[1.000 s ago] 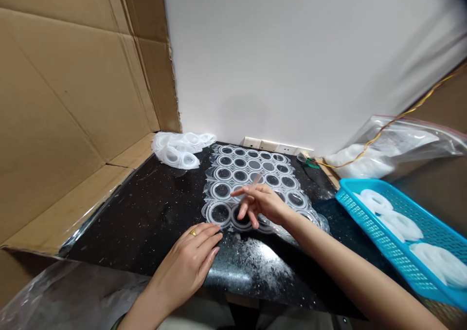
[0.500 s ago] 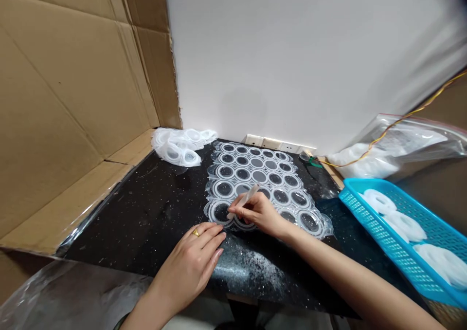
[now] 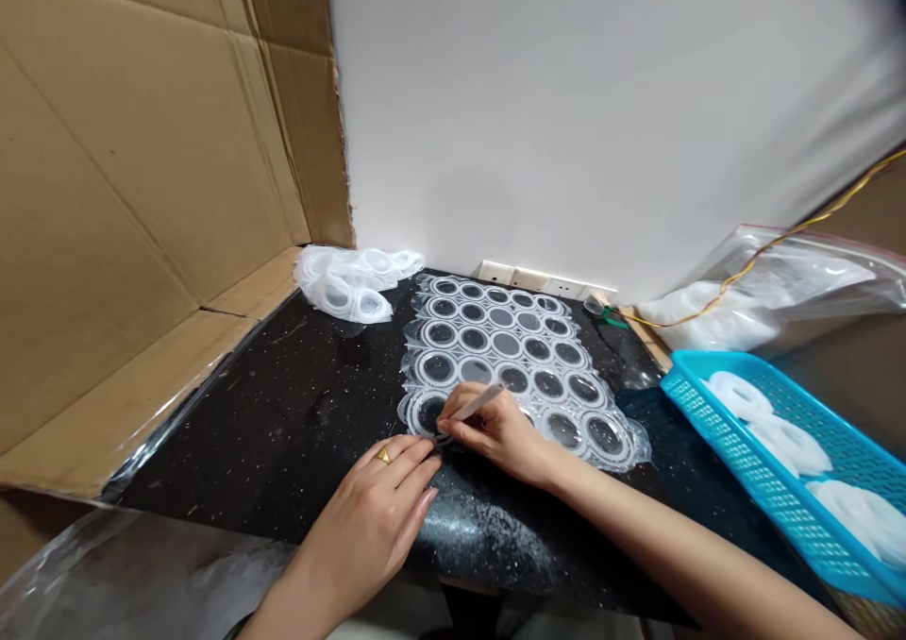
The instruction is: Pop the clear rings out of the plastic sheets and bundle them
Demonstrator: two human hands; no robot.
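Observation:
A translucent plastic sheet with rows of white-rimmed rings [image 3: 488,340] lies flat on the black speckled table. My right hand [image 3: 506,437] is closed around a slim white pen-like tool [image 3: 483,398], tilted over the sheet's near-left ring. The tool's tip is hidden by my fingers. Beside it, my left hand [image 3: 386,503], with a gold ring on one finger, lies with fingers stretched out. Its fingertips touch the near edge of the sheet close to my right fingertips, and nothing shows in its grasp.
At the right stands a blue plastic basket [image 3: 768,508] with several white rings inside. Behind it lies a clear bag [image 3: 799,272]. A crumpled pile of ringed plastic [image 3: 343,286] sits at the back left. Cardboard [image 3: 142,149] walls the left side; white powder [image 3: 495,527] is scattered in front.
My right hand has shifted slightly down and left with the tool, closer to my left fingertips. The tool leans lower. My left hand has stayed nearly in place.

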